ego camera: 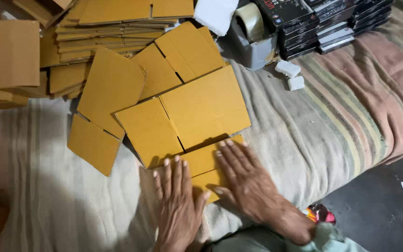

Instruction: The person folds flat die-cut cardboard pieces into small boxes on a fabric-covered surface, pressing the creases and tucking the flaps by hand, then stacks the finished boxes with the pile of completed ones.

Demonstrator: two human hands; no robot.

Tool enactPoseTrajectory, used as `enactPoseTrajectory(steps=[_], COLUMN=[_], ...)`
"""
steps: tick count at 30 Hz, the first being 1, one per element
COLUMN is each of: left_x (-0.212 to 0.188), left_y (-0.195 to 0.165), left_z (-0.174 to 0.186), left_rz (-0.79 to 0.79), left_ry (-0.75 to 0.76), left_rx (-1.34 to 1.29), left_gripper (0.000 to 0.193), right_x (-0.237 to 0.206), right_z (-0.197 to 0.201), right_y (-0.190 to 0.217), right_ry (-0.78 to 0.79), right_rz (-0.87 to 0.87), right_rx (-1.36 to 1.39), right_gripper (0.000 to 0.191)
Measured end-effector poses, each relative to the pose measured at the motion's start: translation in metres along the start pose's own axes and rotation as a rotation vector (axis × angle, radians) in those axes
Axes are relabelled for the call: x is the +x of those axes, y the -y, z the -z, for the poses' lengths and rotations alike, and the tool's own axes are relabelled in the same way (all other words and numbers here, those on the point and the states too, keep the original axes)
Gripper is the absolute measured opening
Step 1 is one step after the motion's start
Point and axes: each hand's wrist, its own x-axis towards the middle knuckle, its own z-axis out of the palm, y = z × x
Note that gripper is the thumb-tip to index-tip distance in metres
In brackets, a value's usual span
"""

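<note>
Striped cloth, faded grey and pink, covers the padded work surface, with dark floor at lower right. Both forearms reach forward from the bottom edge, wrists low. Left hand lies flat, palm down, fingers extended and together, grasping nothing; it presses the near edge of a flattened brown cardboard box. Right hand is likewise spread flat, fingers angled left, pressing the box's folded lower flap. That box lies unfolded at centre, directly ahead of the hands. More flat cardboard blanks are stacked at upper left. A grey tape dispenser stands beyond, beside stacked dark packages; two small white blocks lie near it.
</note>
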Motion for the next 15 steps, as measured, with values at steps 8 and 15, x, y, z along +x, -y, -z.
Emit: enactPoseTrajectory(steps=[8,15], left_x=[0.038,0.024], left_y=[-0.004,0.004], left_z=[-0.006,-0.004], left_rz=[0.188,0.343], left_ry=[0.106,-0.096], left_rx=[-0.198,-0.427], left_gripper=[0.054,0.071], right_x=[0.046,0.034], right_z=[-0.009,0.001], right_y=[-0.005,-0.032], right_ry=[-0.022,-0.048], right_rz=[0.009,-0.341], right_rx=[0.066,0.366], right_gripper=[0.055,0.057])
